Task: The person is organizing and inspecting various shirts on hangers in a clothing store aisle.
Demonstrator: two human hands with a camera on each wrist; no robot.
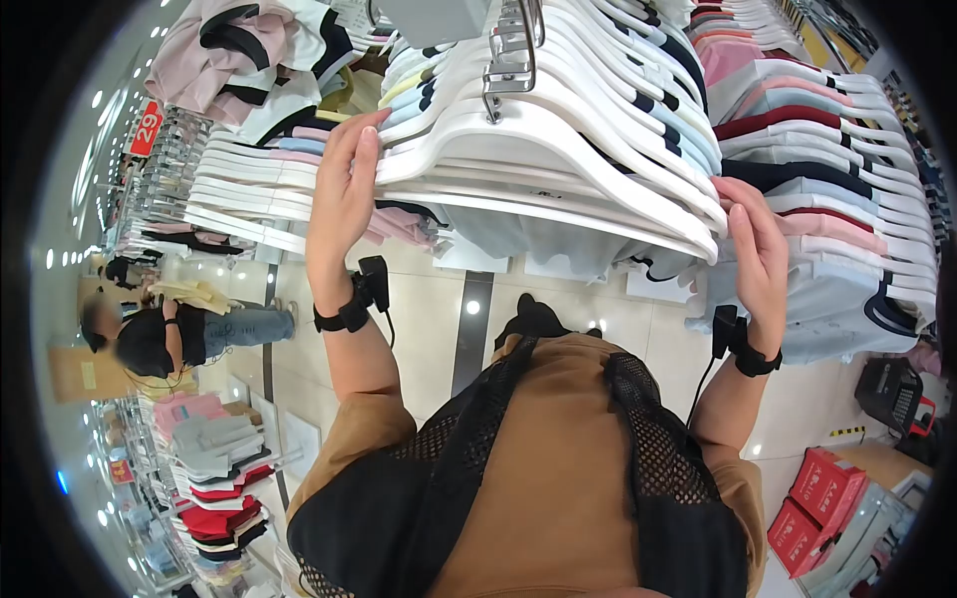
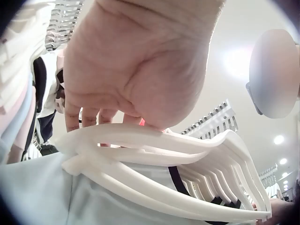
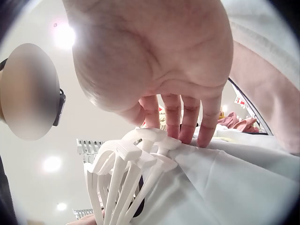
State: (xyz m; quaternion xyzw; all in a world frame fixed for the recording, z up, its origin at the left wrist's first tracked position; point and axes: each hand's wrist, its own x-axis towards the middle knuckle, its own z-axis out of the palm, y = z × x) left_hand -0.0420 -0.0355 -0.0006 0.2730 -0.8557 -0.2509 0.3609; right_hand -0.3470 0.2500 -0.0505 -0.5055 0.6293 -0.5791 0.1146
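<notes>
In the head view a row of white hangers (image 1: pixel 518 130) hangs from a metal rail (image 1: pixel 513 75), bearing pale shirts. My left hand (image 1: pixel 344 194) touches the left ends of the front hangers, its fingers stretched along them. In the left wrist view its fingers (image 2: pixel 89 117) reach down behind the hanger ends, partly hidden by them. At the opposite ends my right hand (image 1: pixel 758 244) rests its fairly straight fingers against the hangers and shirt shoulders. The right wrist view shows those fingertips (image 3: pixel 204 140) on a pale shirt (image 3: pixel 211 178) right beside the bunched hanger tips.
Another rack of shirts (image 1: pixel 827 199) stands close on the right. Further hangers (image 1: pixel 249 189) and a red price sign (image 1: pixel 146 128) are on the left. A person (image 1: pixel 164 334) stands in the left aisle. Red boxes (image 1: pixel 817 508) sit at the lower right.
</notes>
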